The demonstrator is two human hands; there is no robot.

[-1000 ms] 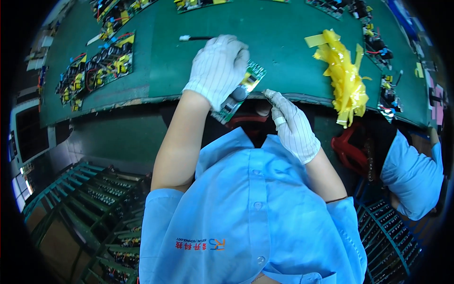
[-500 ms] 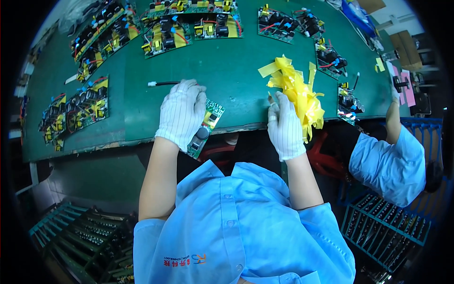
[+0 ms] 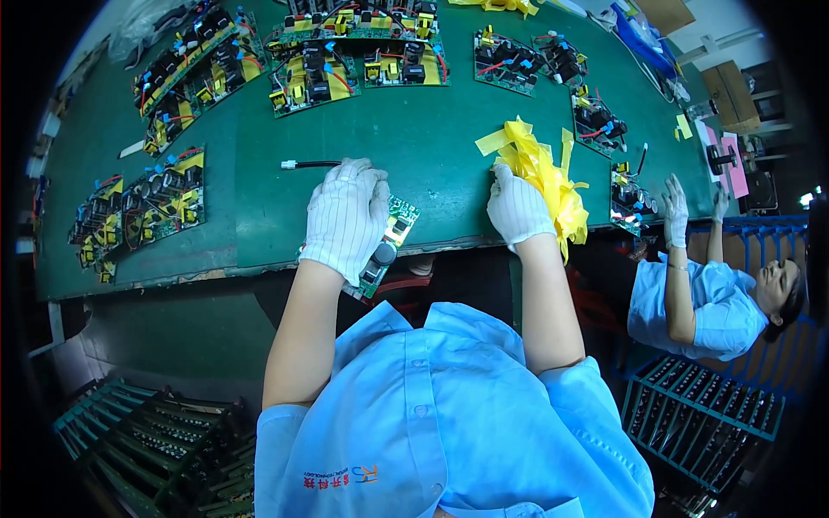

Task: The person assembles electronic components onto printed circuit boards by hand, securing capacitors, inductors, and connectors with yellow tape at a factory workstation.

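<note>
My left hand (image 3: 347,214), in a white striped glove, is closed over a green circuit board (image 3: 399,226) at the table's front edge. The board's right side shows, with a dark round component on it; the rest is under the glove. A black cable (image 3: 316,164) with a white plug sticks out to the left past my fingertips. Farther right, my gloved right hand (image 3: 520,205) has its fingers curled at a bunch of yellow tape strips (image 3: 563,209). Its fingertips are partly hidden against the strips.
Several populated circuit boards (image 3: 164,194) stand on the green table (image 3: 276,207) at left, along the back and at right. More yellow strips (image 3: 501,5) lie at the far edge. A gloved co-worker (image 3: 717,298) sits at right. Racks of boards (image 3: 704,419) flank me below.
My right fingers have curled in at the yellow strips. My left hand and the board sit slightly farther right in view. The co-worker has leaned back, both hands now showing.
</note>
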